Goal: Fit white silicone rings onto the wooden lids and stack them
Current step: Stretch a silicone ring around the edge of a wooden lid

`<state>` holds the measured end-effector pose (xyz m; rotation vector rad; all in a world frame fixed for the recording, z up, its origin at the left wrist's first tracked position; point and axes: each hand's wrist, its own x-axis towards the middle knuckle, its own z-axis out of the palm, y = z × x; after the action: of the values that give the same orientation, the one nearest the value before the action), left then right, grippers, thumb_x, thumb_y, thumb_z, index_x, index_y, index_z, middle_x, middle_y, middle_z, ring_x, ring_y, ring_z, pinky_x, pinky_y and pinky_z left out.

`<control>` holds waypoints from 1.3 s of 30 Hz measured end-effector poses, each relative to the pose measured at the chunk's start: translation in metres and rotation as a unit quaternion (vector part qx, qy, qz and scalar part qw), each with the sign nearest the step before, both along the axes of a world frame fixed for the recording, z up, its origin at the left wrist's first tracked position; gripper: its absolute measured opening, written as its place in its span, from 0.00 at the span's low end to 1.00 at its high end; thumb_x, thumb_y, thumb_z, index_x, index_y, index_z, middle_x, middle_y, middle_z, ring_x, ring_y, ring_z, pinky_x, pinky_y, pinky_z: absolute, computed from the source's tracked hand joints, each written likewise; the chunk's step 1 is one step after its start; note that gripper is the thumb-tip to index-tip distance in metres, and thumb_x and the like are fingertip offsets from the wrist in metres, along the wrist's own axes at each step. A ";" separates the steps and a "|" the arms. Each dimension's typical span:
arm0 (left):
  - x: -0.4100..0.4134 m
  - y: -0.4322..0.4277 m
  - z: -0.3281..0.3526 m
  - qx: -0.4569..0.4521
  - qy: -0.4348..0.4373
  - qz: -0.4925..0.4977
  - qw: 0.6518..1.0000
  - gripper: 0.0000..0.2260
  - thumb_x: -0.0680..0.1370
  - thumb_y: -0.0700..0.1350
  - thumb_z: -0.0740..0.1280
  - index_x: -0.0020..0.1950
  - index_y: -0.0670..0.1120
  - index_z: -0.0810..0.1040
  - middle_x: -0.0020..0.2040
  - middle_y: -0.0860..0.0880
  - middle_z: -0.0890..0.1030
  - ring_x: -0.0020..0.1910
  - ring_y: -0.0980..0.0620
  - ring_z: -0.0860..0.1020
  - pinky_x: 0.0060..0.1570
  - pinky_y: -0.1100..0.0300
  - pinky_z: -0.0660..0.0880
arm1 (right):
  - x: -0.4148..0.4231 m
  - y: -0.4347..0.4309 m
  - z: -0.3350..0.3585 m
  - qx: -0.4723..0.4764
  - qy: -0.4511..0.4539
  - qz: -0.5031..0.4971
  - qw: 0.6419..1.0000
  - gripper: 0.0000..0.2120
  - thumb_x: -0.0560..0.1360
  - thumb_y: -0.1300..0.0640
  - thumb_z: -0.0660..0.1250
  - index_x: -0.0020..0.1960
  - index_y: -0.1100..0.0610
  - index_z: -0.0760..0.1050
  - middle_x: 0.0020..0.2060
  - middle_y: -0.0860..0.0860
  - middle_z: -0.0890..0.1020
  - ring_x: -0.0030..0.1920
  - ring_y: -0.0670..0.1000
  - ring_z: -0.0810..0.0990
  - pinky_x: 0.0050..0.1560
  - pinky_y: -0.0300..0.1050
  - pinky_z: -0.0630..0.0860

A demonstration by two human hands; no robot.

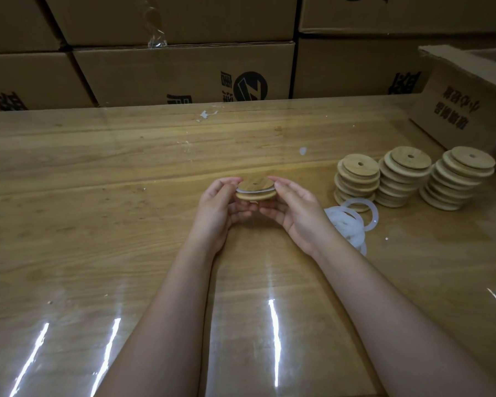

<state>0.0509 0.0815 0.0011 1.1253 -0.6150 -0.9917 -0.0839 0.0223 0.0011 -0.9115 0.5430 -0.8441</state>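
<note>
You've got the wooden lid [256,188] up off the bench [126,173], held between both hands: left hand [218,209] pinching its left edge, right hand [294,213] curled round the right. The white ring [244,191] shows in the groove on the left side only; whether it sits all the way round, I can't tell from here. That's the risk: press 1 side down and the silicone can pop out on the other, or twist and sit uneven. To your right, 3 stacks [404,179] stand close together — set this one down off-centre and a column may topple. The loose rings [348,224] lie just beside your right wrist — a careless sweep scatters them.
</note>
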 end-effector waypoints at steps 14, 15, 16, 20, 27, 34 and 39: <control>0.000 0.009 0.003 -0.031 -0.005 -0.090 0.995 0.24 0.70 0.40 0.71 0.65 0.40 0.72 0.56 0.41 0.79 0.50 0.49 0.80 0.53 0.57 0.76 | -0.007 0.000 0.011 -0.010 -0.043 0.062 0.997 0.13 0.78 0.66 0.59 0.62 0.62 0.71 0.52 0.57 0.82 0.52 0.52 0.81 0.52 0.43 0.78; 0.000 0.009 0.004 -0.036 0.001 -0.095 0.995 0.24 0.70 0.40 0.69 0.66 0.39 0.72 0.57 0.41 0.79 0.52 0.48 0.79 0.54 0.56 0.76 | -0.007 0.000 0.012 -0.012 -0.041 0.068 0.997 0.14 0.78 0.66 0.59 0.63 0.62 0.70 0.53 0.57 0.81 0.52 0.52 0.81 0.52 0.43 0.78; 0.000 0.009 0.004 -0.041 0.007 -0.101 0.994 0.24 0.70 0.39 0.68 0.66 0.39 0.72 0.57 0.41 0.79 0.54 0.47 0.79 0.54 0.56 0.76 | -0.008 0.000 0.012 -0.012 -0.037 0.070 0.997 0.16 0.78 0.66 0.59 0.65 0.63 0.69 0.52 0.57 0.81 0.51 0.52 0.81 0.51 0.42 0.78; -0.001 0.009 0.003 -0.048 0.007 -0.110 0.993 0.26 0.68 0.34 0.71 0.65 0.38 0.71 0.55 0.42 0.79 0.54 0.47 0.79 0.52 0.57 0.78 | -0.009 0.001 0.014 0.007 -0.024 0.052 0.998 0.16 0.78 0.66 0.59 0.66 0.62 0.69 0.43 0.53 0.83 0.37 0.46 0.80 0.36 0.36 0.77; -0.002 0.005 -0.001 -0.049 0.007 -0.069 0.996 0.24 0.71 0.36 0.69 0.67 0.41 0.70 0.56 0.46 0.79 0.54 0.50 0.79 0.48 0.58 0.79 | -0.003 0.002 0.007 -0.095 0.084 -0.008 0.992 0.18 0.78 0.66 0.61 0.67 0.58 0.67 0.49 0.54 0.83 0.47 0.49 0.83 0.44 0.40 0.79; -0.002 0.001 -0.007 -0.047 -0.086 0.009 0.995 0.16 0.75 0.33 0.67 0.60 0.47 0.77 0.49 0.52 0.82 0.44 0.55 0.78 0.44 0.59 0.74 | -0.001 0.002 0.003 -0.238 0.166 -0.090 0.953 0.20 0.75 0.71 0.62 0.57 0.48 0.71 0.55 0.46 0.78 0.54 0.44 0.77 0.55 0.36 0.73; -0.001 0.002 -0.004 -0.064 -0.110 0.029 0.991 0.17 0.75 0.31 0.65 0.59 0.47 0.77 0.51 0.52 0.82 0.47 0.61 0.79 0.44 0.68 0.73 | -0.001 0.001 0.001 -0.257 0.185 -0.126 0.940 0.17 0.78 0.66 0.59 0.54 0.43 0.73 0.53 0.45 0.79 0.56 0.47 0.78 0.59 0.51 0.75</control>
<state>0.0498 0.0839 -0.0030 1.1402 -0.8068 -0.7735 -0.0852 0.0229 0.0024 -1.5228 0.7959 -1.0780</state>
